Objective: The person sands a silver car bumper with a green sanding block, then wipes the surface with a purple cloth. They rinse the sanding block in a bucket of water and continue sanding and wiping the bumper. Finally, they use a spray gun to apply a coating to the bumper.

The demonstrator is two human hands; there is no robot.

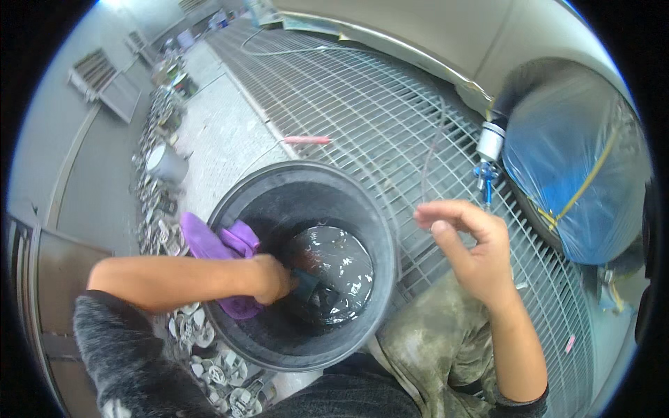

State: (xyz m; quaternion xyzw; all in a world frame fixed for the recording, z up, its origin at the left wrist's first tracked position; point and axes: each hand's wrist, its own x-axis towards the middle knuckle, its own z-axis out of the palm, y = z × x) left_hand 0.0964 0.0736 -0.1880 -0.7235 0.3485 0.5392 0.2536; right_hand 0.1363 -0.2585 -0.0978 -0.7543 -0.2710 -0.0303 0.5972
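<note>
My left hand (273, 279) reaches over the left rim into a large black bucket (385, 237). Its fingers close round a dark teal, blocky piece (304, 284) whose kind I cannot make out, just above or touching the water (348, 268) in the bottom. A reddish patch and bright glints show in the water. Over the bucket's left rim hangs a purple cloth (240, 306), partly covered by my left forearm. To the right of the bucket, my right hand (474, 244) is held in the air above my knee, thumb and fingers apart, holding nothing.
A spray gun (486, 164) with a silver cup stands by a wheel covered in plastic film (550, 153). Beneath the vehicle body (446, 31) runs metal floor grating (348, 90) with a hose and a pink-red stick (307, 140). A white pail (167, 164) and piled scraps line the left wall.
</note>
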